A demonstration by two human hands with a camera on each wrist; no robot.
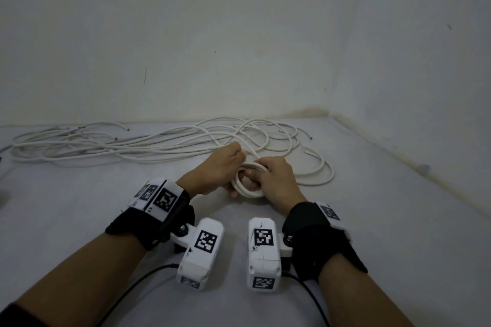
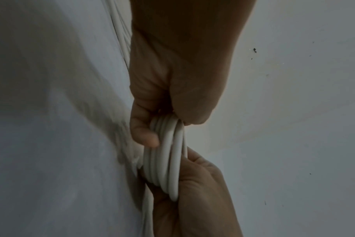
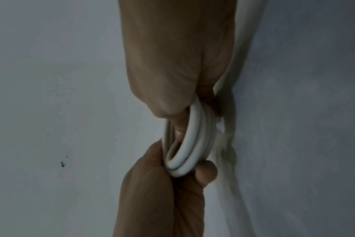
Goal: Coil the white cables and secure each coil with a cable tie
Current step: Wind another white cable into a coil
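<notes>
A small white cable coil [image 1: 248, 180] of several turns is held between both hands just above the grey surface. My left hand [image 1: 221, 167] grips its left side, fingers curled round the turns [image 2: 166, 154]. My right hand [image 1: 276, 178] grips the right side, thumb through the loop [image 3: 195, 144]. In the left wrist view my left hand [image 2: 168, 96] comes from the top and the right hand [image 2: 197, 192] from below. A loose length of the same cable [image 1: 318, 167] trails off to the right behind the hands. No cable tie is visible.
A long tangle of white cables [image 1: 132, 146] lies along the back of the surface, from the far left to behind the hands. Walls [image 1: 239, 48] close the back and right sides. Bare grey surface [image 1: 239, 220] lies between the hands and my body.
</notes>
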